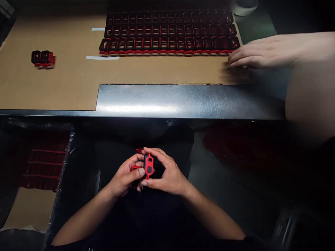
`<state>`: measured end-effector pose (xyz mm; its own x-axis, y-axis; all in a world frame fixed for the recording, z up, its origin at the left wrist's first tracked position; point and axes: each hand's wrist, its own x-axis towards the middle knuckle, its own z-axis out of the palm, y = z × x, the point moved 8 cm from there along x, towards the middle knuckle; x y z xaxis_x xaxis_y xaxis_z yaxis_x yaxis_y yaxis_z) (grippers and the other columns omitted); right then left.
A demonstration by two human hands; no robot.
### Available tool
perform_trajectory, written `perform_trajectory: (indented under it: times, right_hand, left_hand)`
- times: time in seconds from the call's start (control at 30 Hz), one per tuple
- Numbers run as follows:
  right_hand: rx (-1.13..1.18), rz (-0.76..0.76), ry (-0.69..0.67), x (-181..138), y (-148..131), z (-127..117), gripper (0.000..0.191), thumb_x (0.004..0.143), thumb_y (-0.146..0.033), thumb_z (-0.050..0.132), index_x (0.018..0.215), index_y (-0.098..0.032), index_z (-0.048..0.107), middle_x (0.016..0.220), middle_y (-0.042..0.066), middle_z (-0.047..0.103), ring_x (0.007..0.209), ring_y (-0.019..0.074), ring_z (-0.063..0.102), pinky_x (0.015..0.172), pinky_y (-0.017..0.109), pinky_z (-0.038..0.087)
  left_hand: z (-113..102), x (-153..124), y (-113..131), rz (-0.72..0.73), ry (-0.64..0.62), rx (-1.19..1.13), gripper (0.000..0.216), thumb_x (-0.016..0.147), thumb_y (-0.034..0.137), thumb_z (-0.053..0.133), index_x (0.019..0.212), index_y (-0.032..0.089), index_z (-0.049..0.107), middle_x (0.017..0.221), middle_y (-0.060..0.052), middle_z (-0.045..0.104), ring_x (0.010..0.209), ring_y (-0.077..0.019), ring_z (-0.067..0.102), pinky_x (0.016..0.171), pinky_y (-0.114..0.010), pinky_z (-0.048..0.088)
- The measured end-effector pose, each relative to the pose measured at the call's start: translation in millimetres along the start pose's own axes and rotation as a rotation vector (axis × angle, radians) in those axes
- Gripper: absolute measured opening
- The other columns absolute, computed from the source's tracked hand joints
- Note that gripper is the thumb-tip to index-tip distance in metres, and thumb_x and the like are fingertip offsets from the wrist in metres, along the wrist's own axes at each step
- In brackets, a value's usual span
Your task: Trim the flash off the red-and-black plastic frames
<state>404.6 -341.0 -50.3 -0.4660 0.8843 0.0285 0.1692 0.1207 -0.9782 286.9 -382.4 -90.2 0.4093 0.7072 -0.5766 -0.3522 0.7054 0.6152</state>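
Note:
Over my lap, below the bench edge, both hands are closed around red and black plastic parts. My right hand [167, 172] pinches a red and black plastic part [149, 164] between thumb above and below, its flat red face with a round hole and a dark square turned to me. My left hand [128, 177] has its thumb against that part's side, with another red and black piece [135, 171] partly showing among its fingers. How the pieces join is hidden by the fingers.
Rows of red and black parts [164, 43] stand on cardboard [162, 69] on the metal bench [167, 101]. Two more parts [43, 58] sit at left. Another person's hand [261, 52] reaches in from the right. A lined box [32, 205] holds similar parts; a tape roll [244, 7] lies behind.

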Motion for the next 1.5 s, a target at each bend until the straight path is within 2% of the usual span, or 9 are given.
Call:
perform_trajectory:
  times: [0.27,0.4,0.5,0.63,0.83,0.97,1.03,1.17,1.5]
  right_hand:
    - [0.114,0.03,0.045,-3.8,3.7,-8.5,0.078,0.073,-0.041,0.086,0.142,-0.026,0.053,0.139,0.011,0.058,0.126,0.0288,0.058,0.107,0.046,0.048]
    - [0.332,0.168,0.094,-6.9,14.1,-19.3,0.029,0.094,-0.041,0.064,0.113,-0.022,0.073,0.097,0.007,0.07,0.085,0.0181,0.067,0.073,0.03,0.055]
    - [0.496,0.308,-0.023,-9.0,18.5,-6.2,0.031,0.094,-0.045,0.063,0.105,-0.019,0.077,0.069,0.001,0.064,0.058,0.011,0.055,0.056,0.024,0.046]
    - [0.601,0.401,-0.083,-11.7,17.8,10.5,0.027,0.086,-0.043,0.074,0.095,-0.018,0.079,0.062,-0.002,0.06,0.054,0.0087,0.048,0.052,0.022,0.038]
    - [0.472,0.317,-0.027,-11.7,16.2,10.7,0.014,0.085,-0.033,0.078,0.087,-0.019,0.079,0.07,0.0,0.067,0.061,0.0108,0.053,0.058,0.024,0.042]
    - [0.314,0.152,0.014,-9.9,8.2,5.5,0.009,0.085,-0.026,0.078,0.093,-0.022,0.081,0.08,0.003,0.073,0.07,0.0145,0.064,0.066,0.027,0.05]
    - [0.29,0.106,0.017,-9.8,6.6,6.5,0.011,0.085,-0.022,0.078,0.095,-0.023,0.08,0.082,0.003,0.075,0.073,0.0154,0.067,0.07,0.028,0.052]
    - [0.251,0.034,0.032,-9.7,6.1,8.7,0.012,0.085,-0.02,0.077,0.096,-0.024,0.08,0.084,0.003,0.076,0.076,0.0167,0.07,0.072,0.029,0.055]
    - [0.159,-0.064,-0.013,-6.6,-1.0,9.4,0.011,0.087,-0.015,0.073,0.091,-0.024,0.079,0.082,0.003,0.077,0.075,0.017,0.068,0.074,0.031,0.054]
  left_hand:
    - [-10.1,-2.0,12.2,0.106,0.068,0.172,0.054,0.077,0.044,0.081,0.12,0.02,0.059,0.091,-0.005,0.071,0.06,-0.0105,0.063,0.05,-0.019,0.05]
    - [-18.4,-10.4,32.0,0.282,0.155,0.52,0.051,0.08,0.032,0.079,0.126,0.022,0.061,0.109,-0.007,0.072,0.091,-0.0178,0.071,0.08,-0.028,0.059]
    - [-15.7,-18.1,45.2,0.463,0.166,0.848,0.048,0.083,0.025,0.075,0.129,0.027,0.062,0.122,-0.006,0.07,0.109,-0.0206,0.069,0.094,-0.034,0.057]
    - [-3.8,-26.1,52.2,0.668,0.075,1.067,0.048,0.09,0.017,0.066,0.134,0.031,0.058,0.126,-0.005,0.069,0.116,-0.0183,0.067,0.1,-0.034,0.056]
    - [-12.2,-28.3,58.6,0.638,0.237,1.066,0.052,0.088,0.018,0.066,0.137,0.028,0.055,0.138,-0.008,0.062,0.126,-0.0232,0.062,0.108,-0.041,0.053]
    - [-14.3,-27.6,47.5,0.532,0.223,0.893,0.065,0.087,0.025,0.067,0.148,0.026,0.043,0.119,-0.009,0.071,0.098,-0.0217,0.073,0.097,-0.043,0.059]
    - [-12.0,-28.1,42.2,0.537,0.206,0.831,0.074,0.085,0.031,0.072,0.151,0.026,0.038,0.126,-0.011,0.067,0.092,-0.0208,0.073,0.091,-0.042,0.061]
    - [-10.3,-28.1,35.9,0.576,0.254,0.814,0.083,0.078,0.035,0.079,0.15,0.029,0.038,0.151,-0.015,0.048,0.117,-0.0278,0.066,0.097,-0.043,0.059]
    - [-3.9,-28.7,40.3,0.739,0.291,0.87,0.082,0.078,0.024,0.077,0.149,0.031,0.037,0.146,-0.013,0.054,0.123,-0.026,0.062,0.094,-0.039,0.06]
